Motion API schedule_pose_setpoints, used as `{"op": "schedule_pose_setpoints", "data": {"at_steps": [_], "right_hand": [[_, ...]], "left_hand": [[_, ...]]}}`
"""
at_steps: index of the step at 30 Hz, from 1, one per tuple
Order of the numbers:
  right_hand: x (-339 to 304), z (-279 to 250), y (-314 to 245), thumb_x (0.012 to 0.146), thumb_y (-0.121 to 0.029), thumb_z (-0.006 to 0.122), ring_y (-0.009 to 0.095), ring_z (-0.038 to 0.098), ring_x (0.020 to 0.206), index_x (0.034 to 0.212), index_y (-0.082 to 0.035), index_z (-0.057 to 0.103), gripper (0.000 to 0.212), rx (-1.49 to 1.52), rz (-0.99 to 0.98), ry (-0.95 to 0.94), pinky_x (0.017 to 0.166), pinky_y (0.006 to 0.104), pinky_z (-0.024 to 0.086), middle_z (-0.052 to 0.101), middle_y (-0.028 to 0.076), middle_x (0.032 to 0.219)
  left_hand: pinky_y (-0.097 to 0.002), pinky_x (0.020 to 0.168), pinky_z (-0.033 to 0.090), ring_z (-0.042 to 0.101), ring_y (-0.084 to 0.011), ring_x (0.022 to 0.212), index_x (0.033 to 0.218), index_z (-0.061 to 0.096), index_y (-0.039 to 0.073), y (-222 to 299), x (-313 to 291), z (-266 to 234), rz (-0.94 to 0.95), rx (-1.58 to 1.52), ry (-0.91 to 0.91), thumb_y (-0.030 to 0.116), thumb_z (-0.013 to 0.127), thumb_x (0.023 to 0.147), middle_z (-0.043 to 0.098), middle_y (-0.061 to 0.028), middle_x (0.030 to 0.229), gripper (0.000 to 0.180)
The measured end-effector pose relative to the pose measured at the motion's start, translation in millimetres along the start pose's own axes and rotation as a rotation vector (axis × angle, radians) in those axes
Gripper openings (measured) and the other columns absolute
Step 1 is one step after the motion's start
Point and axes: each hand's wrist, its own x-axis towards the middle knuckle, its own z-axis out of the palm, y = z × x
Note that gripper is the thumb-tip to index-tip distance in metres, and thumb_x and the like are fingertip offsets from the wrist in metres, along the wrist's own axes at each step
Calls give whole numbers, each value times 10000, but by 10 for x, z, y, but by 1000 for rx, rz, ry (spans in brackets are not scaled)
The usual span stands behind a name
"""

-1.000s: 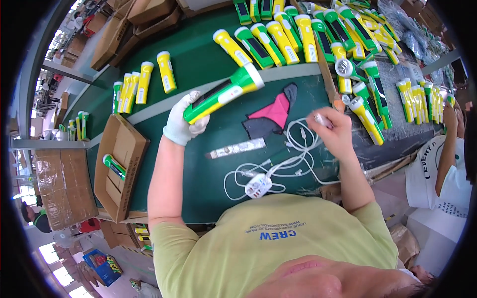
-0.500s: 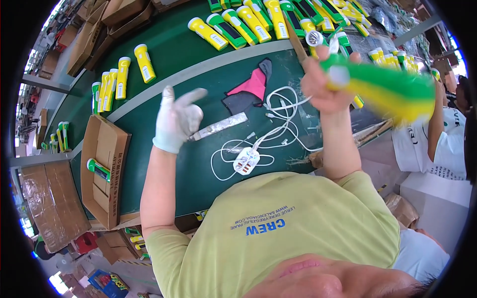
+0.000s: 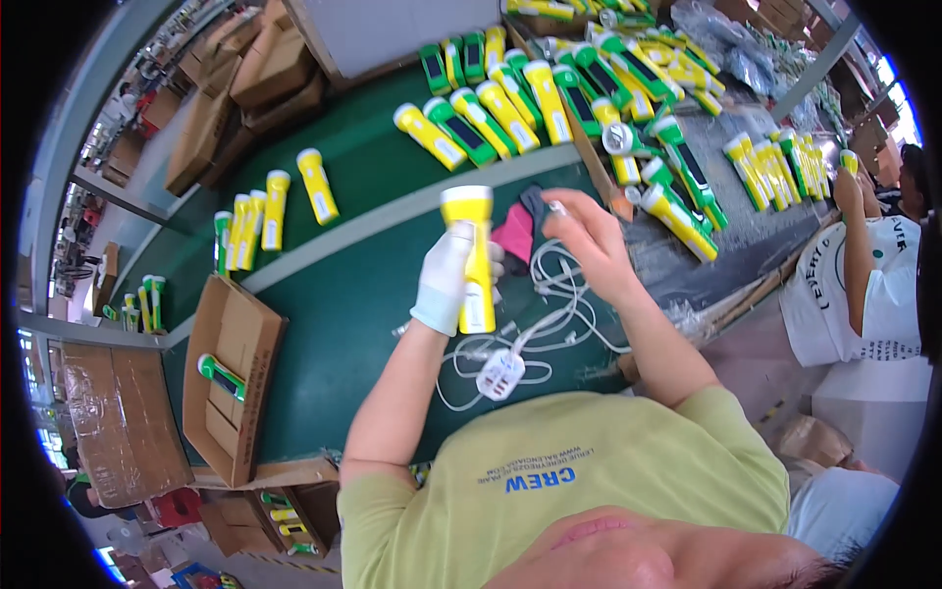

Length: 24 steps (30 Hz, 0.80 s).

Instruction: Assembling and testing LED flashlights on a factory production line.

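My left hand, in a white glove, is closed around the body of a yellow flashlight with a white head rim. The flashlight stands nearly upright, head away from me, above the green table. To its right is my bare right hand, its thumb and fingertips drawn together. A small pale spot shows at those fingertips; I cannot make out what it is. Behind the hands lies a pink and grey cloth. A white multi-port charger with tangled white cables sits nearer to me.
Several yellow and green flashlights lie beyond a pale divider strip. More are piled at the far right. An open cardboard box with one green flashlight is at the left. Another person's arm shows at the right.
The flashlight has passed from my right hand to my left, which was free before. My right hand has come down and inward. The whole view has shifted slightly.
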Motion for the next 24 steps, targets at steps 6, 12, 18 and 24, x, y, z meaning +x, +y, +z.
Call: {"op": "schedule_pose_setpoints", "data": {"at_steps": [6, 12, 18, 24], "right_hand": [[-127, -269, 128, 940, -157, 595, 18, 468, 604, 1027, 6, 676, 202, 155, 263, -86, 538, 175, 345, 635, 17, 756], [-298, 57, 114, 936, -59, 583, 72, 583, 768, 1072, 8, 644, 163, 47, 153, -193, 698, 213, 474, 660, 27, 899], [-214, 458, -15, 718, -24, 641, 206, 599, 658, 926, -70, 652, 213, -843, -773, -200, 535, 311, 483, 573, 52, 775], [-45, 383, -63, 762, 19, 658, 241, 613, 707, 913, -44, 672, 164, -469, -655, -380, 580, 314, 478, 621, 72, 785]], "left_hand": [[-299, 603, 508, 586, -159, 681, 1185, 498, 73, -90, 48, -252, 85, -389, 80, 469, 520, 955, 592, -65, 855, 459], [-333, 623, 536, 607, -178, 693, 1191, 491, 58, -148, -11, -199, 69, -339, 114, 464, 502, 963, 607, -84, 880, 466], [-338, 735, 535, 628, -203, 817, 1153, 498, 70, -274, 58, -140, 235, -91, 106, 376, 475, 996, 623, -100, 945, 345], [-269, 639, 500, 596, -135, 714, 1141, 475, 23, -15, -110, 99, 545, 214, 54, 264, 559, 945, 612, -93, 862, 321]]}}
